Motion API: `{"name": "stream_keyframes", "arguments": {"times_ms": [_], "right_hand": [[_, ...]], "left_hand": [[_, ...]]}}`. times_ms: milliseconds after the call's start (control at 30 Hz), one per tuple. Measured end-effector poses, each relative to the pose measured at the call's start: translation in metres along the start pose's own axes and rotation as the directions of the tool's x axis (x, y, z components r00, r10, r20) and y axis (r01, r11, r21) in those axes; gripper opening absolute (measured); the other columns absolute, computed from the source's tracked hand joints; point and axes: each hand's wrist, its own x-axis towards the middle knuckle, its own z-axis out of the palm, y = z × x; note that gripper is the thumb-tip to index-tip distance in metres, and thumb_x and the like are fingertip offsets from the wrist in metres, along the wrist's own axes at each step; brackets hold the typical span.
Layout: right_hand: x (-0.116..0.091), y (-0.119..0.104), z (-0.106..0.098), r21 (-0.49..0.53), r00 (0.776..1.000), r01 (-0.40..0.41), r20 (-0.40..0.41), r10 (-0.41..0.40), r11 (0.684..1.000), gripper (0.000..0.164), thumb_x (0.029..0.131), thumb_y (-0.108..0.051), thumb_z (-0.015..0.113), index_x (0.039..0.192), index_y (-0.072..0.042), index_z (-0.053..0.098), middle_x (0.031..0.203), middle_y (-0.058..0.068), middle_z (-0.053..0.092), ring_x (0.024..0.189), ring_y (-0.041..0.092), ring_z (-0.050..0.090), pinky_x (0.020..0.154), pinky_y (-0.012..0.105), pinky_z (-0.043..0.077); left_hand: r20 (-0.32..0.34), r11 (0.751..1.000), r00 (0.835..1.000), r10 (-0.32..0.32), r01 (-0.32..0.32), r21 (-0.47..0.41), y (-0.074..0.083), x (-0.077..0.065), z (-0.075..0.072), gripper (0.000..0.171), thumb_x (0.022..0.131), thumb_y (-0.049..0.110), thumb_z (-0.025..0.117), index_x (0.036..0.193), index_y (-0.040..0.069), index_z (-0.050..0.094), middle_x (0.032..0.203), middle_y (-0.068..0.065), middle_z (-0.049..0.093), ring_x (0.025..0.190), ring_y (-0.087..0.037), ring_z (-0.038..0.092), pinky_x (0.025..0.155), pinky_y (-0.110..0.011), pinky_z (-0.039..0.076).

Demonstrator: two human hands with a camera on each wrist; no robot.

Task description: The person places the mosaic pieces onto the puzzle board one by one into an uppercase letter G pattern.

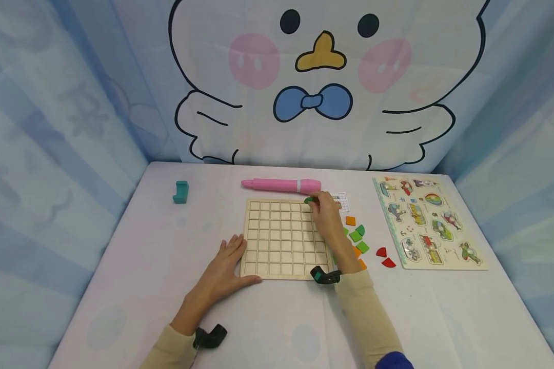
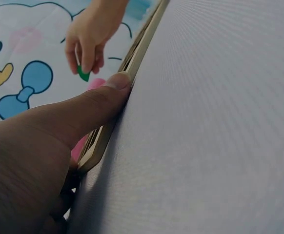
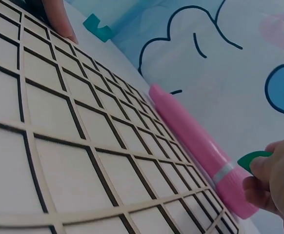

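A wooden grid board (image 1: 286,237) lies flat on the white table, its square cells bare. My left hand (image 1: 223,266) rests against the board's lower left corner, fingers along the left side and thumb (image 2: 100,100) on the near edge. Over the board's far right corner, my right hand (image 1: 327,218) pinches a small green piece (image 1: 309,200) between thumb and fingers. That green piece (image 3: 252,160) has a curved, pointed outline in the right wrist view and is held above the grid.
Beyond the board lies a pink marker-shaped stick (image 1: 281,185). Right of it are a small grid card (image 1: 341,201), orange, green and red pieces (image 1: 389,263), partly behind my right arm, and a picture puzzle board (image 1: 431,225). A teal block (image 1: 181,192) stands at left.
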Motion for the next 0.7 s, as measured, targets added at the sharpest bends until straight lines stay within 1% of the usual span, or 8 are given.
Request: {"name": "stream_keyframes", "arguments": {"times_ms": [167,333,600,700], "right_hand": [[0.003,-0.008,0.010,0.051,0.999,0.004,0.035,-0.006,0.999,0.024,0.101,-0.006,0.058,0.122,0.006,0.058,0.109,0.019,0.062,0.095,0.029,0.062,0.081,0.039,0.057],[0.005,-0.013,0.021,0.081,0.998,0.013,0.065,-0.018,0.997,0.024,0.100,-0.007,0.060,0.120,0.005,0.058,0.108,0.017,0.063,0.095,0.028,0.064,0.081,0.038,0.058],[0.007,-0.024,0.040,0.059,0.993,0.009,0.121,-0.016,0.998,0.023,0.102,-0.009,0.058,0.122,0.001,0.059,0.107,0.013,0.063,0.095,0.023,0.063,0.080,0.034,0.058],[0.008,-0.029,0.045,0.062,0.990,0.023,0.139,-0.031,0.998,0.022,0.101,-0.008,0.058,0.122,0.000,0.060,0.106,0.012,0.064,0.093,0.022,0.063,0.079,0.032,0.057]], "left_hand": [[0.003,1.000,1.000,-0.003,0.003,0.000,0.000,0.000,0.001,0.105,0.078,0.058,0.078,0.151,-0.005,0.037,0.161,-0.018,0.034,0.154,-0.032,0.024,0.128,-0.049,0.017],[0.008,1.000,1.000,-0.008,0.008,-0.007,0.001,0.001,0.001,0.106,0.078,0.059,0.078,0.151,-0.005,0.036,0.162,-0.018,0.033,0.154,-0.031,0.024,0.129,-0.049,0.016],[0.009,1.000,1.000,-0.017,0.017,0.009,0.001,0.001,0.001,0.105,0.078,0.059,0.078,0.151,-0.004,0.037,0.161,-0.018,0.033,0.154,-0.032,0.024,0.128,-0.050,0.017],[0.008,1.000,1.000,-0.020,0.020,0.012,0.002,0.001,0.001,0.105,0.078,0.059,0.078,0.151,-0.004,0.037,0.161,-0.018,0.034,0.154,-0.032,0.024,0.128,-0.050,0.018]]}}
